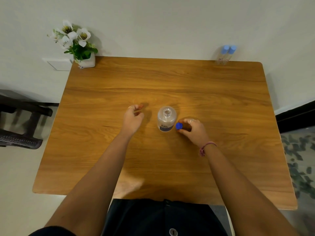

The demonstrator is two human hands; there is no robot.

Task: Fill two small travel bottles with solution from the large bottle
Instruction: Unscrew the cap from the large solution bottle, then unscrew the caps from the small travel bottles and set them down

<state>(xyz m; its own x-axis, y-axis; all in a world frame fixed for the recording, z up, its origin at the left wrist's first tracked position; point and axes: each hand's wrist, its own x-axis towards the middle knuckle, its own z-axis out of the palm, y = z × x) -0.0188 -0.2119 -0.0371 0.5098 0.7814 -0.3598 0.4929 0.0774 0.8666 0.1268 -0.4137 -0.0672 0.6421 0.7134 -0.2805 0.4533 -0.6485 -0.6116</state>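
Two small travel bottles [225, 54] with light blue caps stand side by side at the far right corner of the wooden table [170, 82], well apart from both hands and way beyond the fingertips. Both look clear, and whether there's anything in them is too hard to make out from here.

Between the hands stands the large bottle [166, 118], upright, with its cap off and the mouth open. It's see-through with a dark label on the near side; can't really tell how much liquid is inside.

Right hand [193, 129] sits just beside the bottle, thumb and fingers curled and pinching the blue cap [179, 126], which is right next to the bottle's lower side. Left hand [133, 119] is on the other side of the bottle, not touching it, fingers loosely curled and holding nothing, with the tips pointing away from the person.

Far past the left fingers, a white pot of white flowers [75, 41] sits at the back left corner.
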